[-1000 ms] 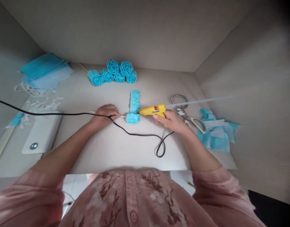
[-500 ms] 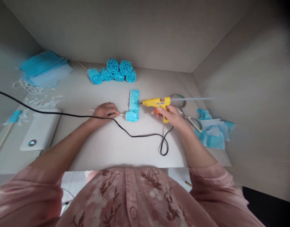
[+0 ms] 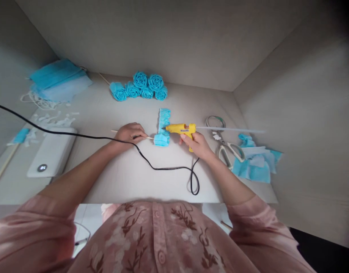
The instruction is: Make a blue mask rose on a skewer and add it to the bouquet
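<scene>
My left hand (image 3: pixel 132 132) is closed on a thin wooden stick (image 3: pixel 150 138), whose right end meets the folded lower end of a pleated light blue fabric strip (image 3: pixel 164 117) lying on the table. In my right hand (image 3: pixel 197 144) is a yellow glue gun (image 3: pixel 178 128), my fingers wrapped round its handle. The nozzle points left, over the strip just above its folded end. A long pale glue stick (image 3: pixel 228 129) juts out of the gun's back, and a black cord (image 3: pixel 174 168) trails from the handle across my left wrist.
Blue fabric roses (image 3: pixel 147 84) are grouped at the back. Face masks (image 3: pixel 59 77), white scraps (image 3: pixel 53 119) and a white power bank (image 3: pixel 53 151) lie to the left. Scissors (image 3: pixel 227 151), a tape-like ring (image 3: pixel 216 120) and blue fabric pieces (image 3: pixel 257 165) are on the right. Walls enclose the table.
My right hand has brought the glue gun left and slightly down, so its nozzle has gone from beside the strip to over it. My left hand keeps its hold on the stick.
</scene>
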`<act>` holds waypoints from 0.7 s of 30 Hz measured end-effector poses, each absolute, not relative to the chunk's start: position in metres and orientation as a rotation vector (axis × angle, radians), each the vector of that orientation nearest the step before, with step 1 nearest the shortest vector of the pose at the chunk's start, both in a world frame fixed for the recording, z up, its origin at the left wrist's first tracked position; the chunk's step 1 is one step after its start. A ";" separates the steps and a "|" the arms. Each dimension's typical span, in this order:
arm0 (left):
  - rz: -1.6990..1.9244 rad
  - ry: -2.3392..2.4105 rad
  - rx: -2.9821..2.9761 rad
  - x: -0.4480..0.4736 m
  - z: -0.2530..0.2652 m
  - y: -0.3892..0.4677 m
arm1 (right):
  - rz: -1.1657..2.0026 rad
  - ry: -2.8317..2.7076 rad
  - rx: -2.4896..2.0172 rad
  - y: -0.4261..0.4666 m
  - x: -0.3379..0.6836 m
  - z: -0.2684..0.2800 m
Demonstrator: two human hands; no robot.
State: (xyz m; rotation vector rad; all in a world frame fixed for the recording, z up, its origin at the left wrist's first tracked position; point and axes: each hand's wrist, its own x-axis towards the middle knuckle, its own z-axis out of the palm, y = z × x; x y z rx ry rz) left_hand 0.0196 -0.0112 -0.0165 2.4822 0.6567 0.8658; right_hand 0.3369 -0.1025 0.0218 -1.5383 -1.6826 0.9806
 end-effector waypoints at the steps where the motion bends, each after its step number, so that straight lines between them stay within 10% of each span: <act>1: 0.869 0.659 2.482 0.020 -0.017 -0.011 | 0.978 -1.684 -1.542 -0.103 0.337 0.022; 21: 0.777 0.729 2.471 0.020 -0.014 -0.011 | 0.898 -1.745 -1.597 -0.106 0.342 0.031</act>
